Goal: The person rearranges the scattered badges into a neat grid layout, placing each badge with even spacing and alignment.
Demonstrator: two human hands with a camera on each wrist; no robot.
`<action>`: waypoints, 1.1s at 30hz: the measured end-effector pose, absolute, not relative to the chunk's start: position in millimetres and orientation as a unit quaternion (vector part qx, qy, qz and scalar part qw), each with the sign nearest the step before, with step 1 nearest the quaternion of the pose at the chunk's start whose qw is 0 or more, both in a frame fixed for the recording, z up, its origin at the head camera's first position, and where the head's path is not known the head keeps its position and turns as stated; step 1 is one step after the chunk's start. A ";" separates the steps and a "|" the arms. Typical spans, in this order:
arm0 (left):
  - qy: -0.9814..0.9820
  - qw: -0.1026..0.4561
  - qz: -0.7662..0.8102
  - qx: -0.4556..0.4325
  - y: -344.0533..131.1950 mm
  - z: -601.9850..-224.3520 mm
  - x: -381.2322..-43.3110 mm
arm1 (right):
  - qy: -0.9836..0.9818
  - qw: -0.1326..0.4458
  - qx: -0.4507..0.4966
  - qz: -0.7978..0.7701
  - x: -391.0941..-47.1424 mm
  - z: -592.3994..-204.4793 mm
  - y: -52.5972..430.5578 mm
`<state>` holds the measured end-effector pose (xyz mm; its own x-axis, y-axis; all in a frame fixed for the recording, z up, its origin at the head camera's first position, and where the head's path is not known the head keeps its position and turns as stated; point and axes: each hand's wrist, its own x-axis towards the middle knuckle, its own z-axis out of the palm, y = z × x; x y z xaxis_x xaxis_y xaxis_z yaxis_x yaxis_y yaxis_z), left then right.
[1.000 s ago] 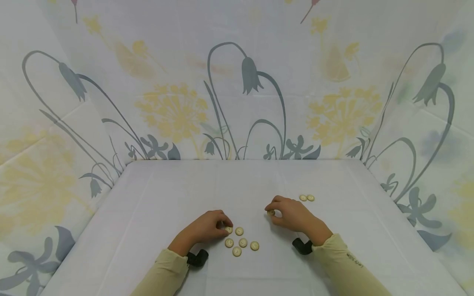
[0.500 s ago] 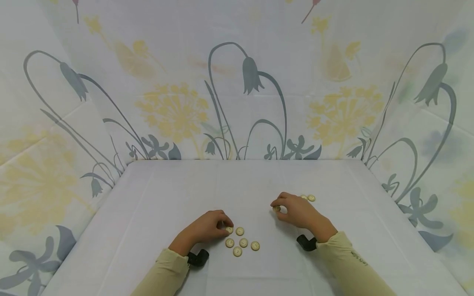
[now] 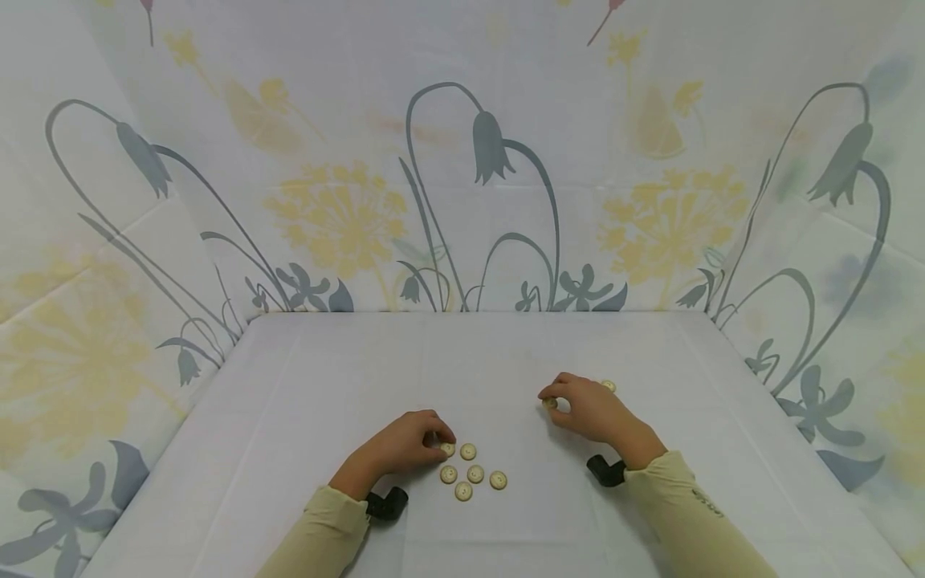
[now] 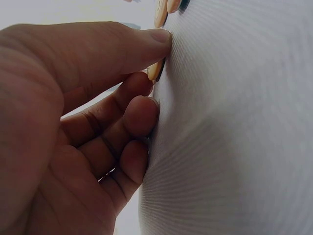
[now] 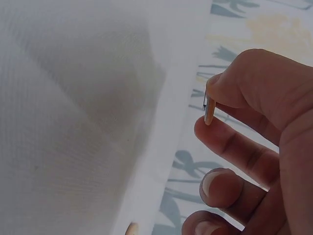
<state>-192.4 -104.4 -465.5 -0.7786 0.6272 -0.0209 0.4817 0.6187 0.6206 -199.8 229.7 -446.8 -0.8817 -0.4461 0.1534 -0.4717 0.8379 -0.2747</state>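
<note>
My left hand (image 3: pixel 408 443) rests low at the table, thumb and finger pinching a cream round button (image 3: pixel 449 449). In the left wrist view that button (image 4: pixel 155 70) shows edge-on beneath the thumb, close to the cloth. Several like buttons (image 3: pixel 475 474) lie flat in a loose group just to its right. Higher and to the right, my right hand (image 3: pixel 594 411) holds another button (image 3: pixel 550 402) between thumb and index finger. The right wrist view shows this button (image 5: pixel 210 110) on edge, raised off the table. Beyond the right hand lies a button (image 3: pixel 609 386), with its neighbour hidden by the hand.
A white cloth (image 3: pixel 325 361) covers the table. Patterned flower curtains (image 3: pixel 462 201) rise at its back edge and both sides. A black wrist camera (image 3: pixel 388 504) hangs under the left wrist and another black camera (image 3: pixel 605 471) under the right.
My right hand has moved right and slightly away from me with its button, covering one of the two far buttons. The left hand and the buttons beside it stay put.
</note>
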 end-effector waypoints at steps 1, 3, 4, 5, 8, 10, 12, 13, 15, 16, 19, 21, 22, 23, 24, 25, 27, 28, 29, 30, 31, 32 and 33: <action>0.892 0.119 0.307 0.311 -104.4 -465.8 -192.5 | -0.958 0.042 0.239 0.155 -200.2 -447.1 230.6; 0.892 0.119 0.308 0.309 -104.5 -466.4 -192.7 | -0.958 0.043 0.237 0.155 -201.3 -447.9 232.7; 0.892 0.119 0.308 0.309 -104.6 -466.8 -192.9 | -0.959 0.044 0.235 0.154 -201.8 -448.1 233.6; 0.892 0.119 0.308 0.308 -104.7 -467.1 -193.0 | -0.959 0.045 0.232 0.153 -202.3 -448.4 234.5; 0.893 0.118 0.308 0.306 -104.9 -468.8 -193.5 | -0.960 0.050 0.232 0.148 -203.7 -449.2 237.3; 0.894 0.118 0.306 0.306 -105.1 -469.5 -193.8 | -0.961 0.049 0.230 0.148 -204.2 -448.8 238.7; 0.895 0.117 0.304 0.306 -105.3 -469.9 -193.9 | -0.961 0.048 0.231 0.147 -204.5 -448.4 240.1; 0.895 0.117 0.303 0.305 -105.3 -469.6 -193.8 | -0.961 0.047 0.230 0.147 -204.8 -448.0 240.6; 0.895 0.118 0.303 0.305 -105.2 -469.0 -193.5 | -0.961 0.045 0.229 0.147 -205.2 -446.9 241.9; 0.895 0.119 0.304 0.305 -105.2 -468.7 -193.3 | -0.961 0.045 0.229 0.146 -205.3 -446.6 242.7; 0.894 0.120 0.306 0.305 -105.1 -468.0 -192.5 | -0.962 0.047 0.228 0.145 -206.5 -446.7 245.0; 0.894 0.120 0.305 0.305 -105.1 -467.8 -192.1 | -0.962 0.053 0.228 0.143 -207.6 -447.6 246.7; 0.894 0.119 0.304 0.306 -105.0 -467.7 -192.0 | -0.962 0.055 0.228 0.142 -208.4 -448.2 247.7; 0.894 0.118 0.303 0.306 -104.9 -467.6 -192.0 | -0.961 0.058 0.229 0.141 -209.1 -448.6 248.4; 0.895 0.117 0.303 0.307 -104.9 -467.7 -192.0 | -0.961 0.061 0.230 0.140 -209.9 -449.1 249.1; 0.895 0.116 0.302 0.307 -104.9 -467.8 -192.2 | -0.961 0.063 0.229 0.139 -210.4 -449.3 249.8; 0.896 0.115 0.301 0.307 -105.0 -468.2 -192.7 | -0.961 0.065 0.229 0.138 -211.4 -449.6 250.8; 0.896 0.114 0.300 0.307 -104.9 -468.5 -193.1 | -0.962 0.063 0.228 0.137 -211.6 -449.5 251.3; 0.896 0.114 0.299 0.306 -105.0 -468.8 -193.3 | -0.962 0.063 0.227 0.136 -211.7 -449.2 251.6; 0.897 0.115 0.299 0.306 -105.0 -469.1 -193.6 | -0.963 0.062 0.225 0.136 -212.0 -449.2 252.1; 0.897 0.115 0.299 0.305 -105.0 -469.2 -193.9 | -0.963 0.061 0.223 0.135 -212.2 -449.1 252.6; 0.897 0.116 0.300 0.304 -105.0 -469.1 -194.0 | -0.964 0.060 0.222 0.135 -212.4 -448.9 253.1; 0.896 0.116 0.300 0.304 -105.0 -468.9 -194.1 | -0.964 0.059 0.221 0.134 -212.7 -448.9 253.6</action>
<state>-194.1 -105.0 -468.9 -0.7878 0.6154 -0.0254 0.4757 0.6342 0.6094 -212.7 253.6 -448.9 -0.8954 -0.4104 0.1727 -0.4419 0.8667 -0.2314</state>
